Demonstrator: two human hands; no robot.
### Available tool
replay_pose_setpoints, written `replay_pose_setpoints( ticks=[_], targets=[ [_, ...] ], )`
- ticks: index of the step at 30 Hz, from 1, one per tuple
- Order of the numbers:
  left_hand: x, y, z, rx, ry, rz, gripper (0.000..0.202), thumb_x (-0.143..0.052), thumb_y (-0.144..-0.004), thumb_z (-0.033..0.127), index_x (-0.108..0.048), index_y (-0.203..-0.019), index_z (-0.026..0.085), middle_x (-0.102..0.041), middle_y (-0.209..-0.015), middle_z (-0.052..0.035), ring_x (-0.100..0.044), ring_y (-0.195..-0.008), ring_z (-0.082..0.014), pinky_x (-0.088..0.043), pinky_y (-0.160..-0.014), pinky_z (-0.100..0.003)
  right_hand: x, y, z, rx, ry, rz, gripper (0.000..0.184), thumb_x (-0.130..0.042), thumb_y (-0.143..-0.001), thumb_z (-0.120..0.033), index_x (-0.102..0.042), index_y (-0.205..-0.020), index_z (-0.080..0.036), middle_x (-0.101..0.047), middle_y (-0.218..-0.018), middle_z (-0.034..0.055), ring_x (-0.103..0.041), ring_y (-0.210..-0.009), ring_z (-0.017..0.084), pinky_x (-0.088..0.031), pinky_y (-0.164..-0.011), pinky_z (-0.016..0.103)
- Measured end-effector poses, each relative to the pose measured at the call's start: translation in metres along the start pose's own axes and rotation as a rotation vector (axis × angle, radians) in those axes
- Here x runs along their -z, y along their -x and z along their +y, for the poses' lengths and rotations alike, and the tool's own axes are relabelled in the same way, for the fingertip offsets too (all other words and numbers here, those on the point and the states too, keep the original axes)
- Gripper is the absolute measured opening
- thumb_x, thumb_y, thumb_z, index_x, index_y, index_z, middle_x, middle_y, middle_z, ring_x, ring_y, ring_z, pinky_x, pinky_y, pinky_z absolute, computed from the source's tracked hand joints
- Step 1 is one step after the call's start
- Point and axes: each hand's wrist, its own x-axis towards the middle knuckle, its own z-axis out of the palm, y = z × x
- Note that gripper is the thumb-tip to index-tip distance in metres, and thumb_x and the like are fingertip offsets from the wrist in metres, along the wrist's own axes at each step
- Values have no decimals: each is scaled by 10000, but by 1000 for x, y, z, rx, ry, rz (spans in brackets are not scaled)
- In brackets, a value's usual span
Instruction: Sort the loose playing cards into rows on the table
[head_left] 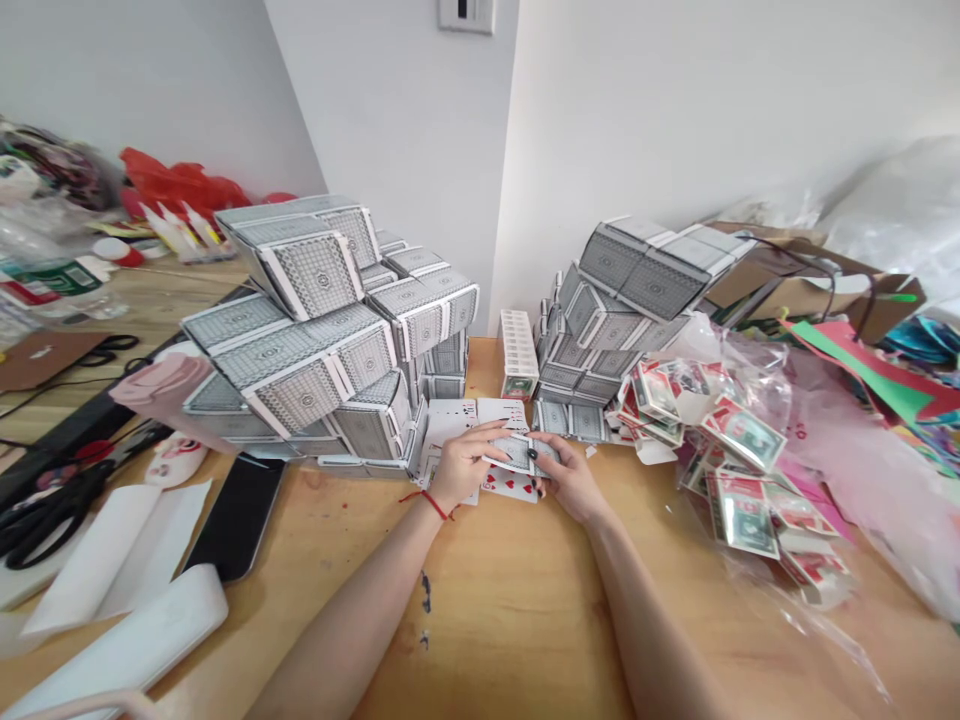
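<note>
Between my two hands, just above the table, I hold grey-backed playing cards (pixel 511 452); how many cannot be made out. My left hand (pixel 469 462), with a red string at the wrist, pinches them from the left. On the right edge, my right hand (pixel 564 473) grips with thumb and fingers. Face-up playing cards (pixel 510 484), one of them with red hearts, lie on the table beneath. Boxes built from grey-backed cards are stacked to the left (pixel 300 350) and another stack of card boxes (pixel 622 290) rises to the right.
A row of card packs (pixel 517 350) stands behind the hands. Empty-looking card cartons (pixel 742 510) and clear plastic lie at right. A black phone (pixel 236 515), a white case (pixel 127 640), black scissors (pixel 60 510) and glue bottles (pixel 187 232) are at left.
</note>
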Motion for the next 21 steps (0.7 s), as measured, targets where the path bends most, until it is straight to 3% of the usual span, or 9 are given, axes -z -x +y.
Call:
replay_pose_setpoints(
  ticks=[8,14,21],
  targets=[
    [-2,2,1,39,9,11,404,-375,-574,-54,-677,-652,203,-653,-1013,-20,-557,-1041,-167,-439,-927,-377,-6,0,3,57,-16,9,414,-673,-660,-384,-508,-999,-213,-545,-577,-47,-504,-405,86,-424,-384,208],
    [-8,3,2,61,4,-43,391,-398,-606,-46,-686,-660,213,-665,-980,-14,-559,-1039,-164,-450,-918,-365,-10,-1,9,70,-3,28,420,-667,-667,-380,-497,-1021,-232,-572,-673,-35,-543,-448,93,-474,-446,239],
    [-8,4,3,98,67,-54,426,-368,-562,-55,-689,-654,208,-667,-973,-7,-567,-1028,-167,-456,-915,-363,-8,-1,8,50,-6,-54,407,-646,-694,-380,-487,-1033,-220,-582,-650,-27,-528,-430,92,-451,-410,224]
  ],
)
